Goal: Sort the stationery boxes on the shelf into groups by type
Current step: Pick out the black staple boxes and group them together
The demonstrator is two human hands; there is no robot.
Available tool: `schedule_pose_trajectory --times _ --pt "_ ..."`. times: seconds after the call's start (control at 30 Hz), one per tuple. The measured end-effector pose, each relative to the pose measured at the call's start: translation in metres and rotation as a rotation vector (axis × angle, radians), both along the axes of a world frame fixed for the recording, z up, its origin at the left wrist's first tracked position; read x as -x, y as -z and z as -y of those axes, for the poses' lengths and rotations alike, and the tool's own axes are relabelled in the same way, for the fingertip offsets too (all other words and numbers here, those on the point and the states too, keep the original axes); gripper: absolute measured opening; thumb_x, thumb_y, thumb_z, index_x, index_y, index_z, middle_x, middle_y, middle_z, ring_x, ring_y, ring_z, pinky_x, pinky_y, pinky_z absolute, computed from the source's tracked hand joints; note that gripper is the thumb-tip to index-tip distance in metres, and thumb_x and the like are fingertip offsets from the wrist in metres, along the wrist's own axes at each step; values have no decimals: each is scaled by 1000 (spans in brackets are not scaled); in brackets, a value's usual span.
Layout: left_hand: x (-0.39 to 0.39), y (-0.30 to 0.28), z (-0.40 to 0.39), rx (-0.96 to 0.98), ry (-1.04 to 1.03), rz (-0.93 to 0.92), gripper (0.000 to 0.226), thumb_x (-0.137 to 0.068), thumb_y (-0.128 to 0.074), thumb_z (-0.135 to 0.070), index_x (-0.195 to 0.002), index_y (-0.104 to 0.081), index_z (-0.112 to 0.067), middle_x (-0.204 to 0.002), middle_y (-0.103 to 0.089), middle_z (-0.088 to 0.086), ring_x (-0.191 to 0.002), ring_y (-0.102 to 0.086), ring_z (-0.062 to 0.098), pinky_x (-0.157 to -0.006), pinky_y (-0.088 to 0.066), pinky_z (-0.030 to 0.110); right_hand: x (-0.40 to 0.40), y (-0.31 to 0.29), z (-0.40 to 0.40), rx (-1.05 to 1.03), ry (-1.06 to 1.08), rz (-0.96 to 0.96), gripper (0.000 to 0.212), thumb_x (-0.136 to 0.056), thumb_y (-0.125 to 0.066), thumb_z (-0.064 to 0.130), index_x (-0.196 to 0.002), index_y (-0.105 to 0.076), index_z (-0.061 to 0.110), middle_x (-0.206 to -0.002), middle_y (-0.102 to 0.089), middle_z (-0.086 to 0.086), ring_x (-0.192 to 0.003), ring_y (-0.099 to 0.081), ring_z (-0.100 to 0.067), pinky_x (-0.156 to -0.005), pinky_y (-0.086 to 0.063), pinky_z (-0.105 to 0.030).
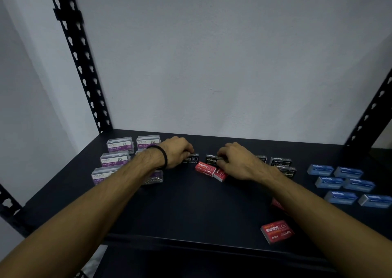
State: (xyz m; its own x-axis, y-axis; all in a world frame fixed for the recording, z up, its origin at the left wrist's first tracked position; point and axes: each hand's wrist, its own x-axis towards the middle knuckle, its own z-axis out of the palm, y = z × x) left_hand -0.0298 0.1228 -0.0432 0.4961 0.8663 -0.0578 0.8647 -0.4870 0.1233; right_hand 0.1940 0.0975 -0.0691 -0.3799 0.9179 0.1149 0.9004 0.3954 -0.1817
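Several clear paper clip boxes (pixel 120 145) with purple labels stand in a cluster at the left back of the dark shelf (pixel 191 209), some partly hidden behind the left forearm. Just right of them the left hand (pixel 177 153), a dark band at its wrist, curls its fingers over a black staples box (pixel 192 158), gripping it at the box's left end. A second black box (pixel 212 160) lies just right of that, and the right hand (pixel 237 161) pinches its right end with curled fingers. Touching the front of this box, two red boxes (pixel 204 168) lie side by side under and just left of the right hand, the right one tilted. Behind the right wrist more black boxes (pixel 281 162) sit in a small group, partly hidden. Near the front edge, left of the right forearm, another red box (pixel 276 231) lies alone, and a further red one (pixel 276 204) peeks out from under the forearm. At the far right six blue boxes (pixel 339 197) lie in two rows, well apart from both hands. Black slotted uprights (pixel 84 65) frame the shelf against a pale wall
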Motion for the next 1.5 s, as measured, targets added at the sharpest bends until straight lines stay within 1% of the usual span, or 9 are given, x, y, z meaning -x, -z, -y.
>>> schedule_pose_trajectory --times 0.33,0.47,0.63,0.83,1.0,1.1,1.23,1.3,1.5 --pt "-5 1 -3 0 -29 -69 38 -93 -59 -26 -130 -56 -22 -127 -61 0 -115 -57 18 -99 -47 37 1 1 -1 20 49 -26 28 -96 -58 31 -116 -65 14 -115 -61 -2 -101 -53 -14 -90 -49 -34" --pt "-12 9 -6 -18 -40 -90 39 -91 -62 -28 -128 -56 -22 -126 -61 1 -114 -57 19 -97 -47 37 -3 1 2 14 64 -49 24 -94 -59 30 -110 -67 14 -109 -61 0 -95 -52 -12 -84 -48 -30" --pt "-15 15 -9 -4 -71 33 25 -88 -66 -26 -113 -63 -22 -113 -65 0 -102 -60 18 -89 -51 35 -11 -4 7 11 100 -138 15 -89 -63 30 -93 -67 16 -93 -63 4 -83 -58 -11 -70 -46 -25" --pt "-19 11 -4 9 -91 352 19 -80 -73 -14 -92 -62 -23 -81 -61 -9 -73 -58 6 -59 -41 16 -12 -14 11 38 153 -248 8 -85 -62 28 -87 -62 21 -82 -67 6 -74 -63 -9 -65 -54 -31" --pt "-22 11 -4 37 -113 431 25 -80 -74 -10 -93 -58 -24 -90 -63 -6 -76 -61 11 -60 -48 19 -6 -15 9 66 126 -256 4 -89 -63 26 -92 -61 23 -86 -68 7 -77 -64 -8 -70 -56 -32" --pt "-21 14 -4 33 -109 407 38 -80 -72 -7 -110 -57 -24 -105 -58 -8 -78 -55 6 -62 -41 14 -4 -12 9 100 120 -269 9 -90 -66 26 -96 -61 23 -85 -66 8 -76 -63 -7 -68 -54 -30" --pt "-24 14 -5 30 -85 352 51 -81 -72 -8 -125 -56 -26 -121 -58 -2 -88 -55 9 -75 -44 21 -3 -5 10 116 151 -322 16 -90 -68 25 -104 -64 21 -85 -65 8 -78 -63 -7 -68 -54 -28" --pt "-25 12 -6 45 -73 342 42 -81 -73 -10 -119 -61 -26 -117 -61 -3 -92 -56 9 -75 -46 21 -3 -4 11 108 156 -327 17 -90 -67 25 -106 -64 21 -87 -64 9 -79 -62 -6 -67 -52 -26" --pt "-23 8 -10 34 -144 427 23 -75 -77 -12 -84 -62 -27 -83 -64 -7 -73 -61 9 -57 -43 17 -6 -9 9 70 174 -293 20 -87 -68 23 -106 -63 21 -84 -63 9 -79 -62 -10 -67 -51 -29"
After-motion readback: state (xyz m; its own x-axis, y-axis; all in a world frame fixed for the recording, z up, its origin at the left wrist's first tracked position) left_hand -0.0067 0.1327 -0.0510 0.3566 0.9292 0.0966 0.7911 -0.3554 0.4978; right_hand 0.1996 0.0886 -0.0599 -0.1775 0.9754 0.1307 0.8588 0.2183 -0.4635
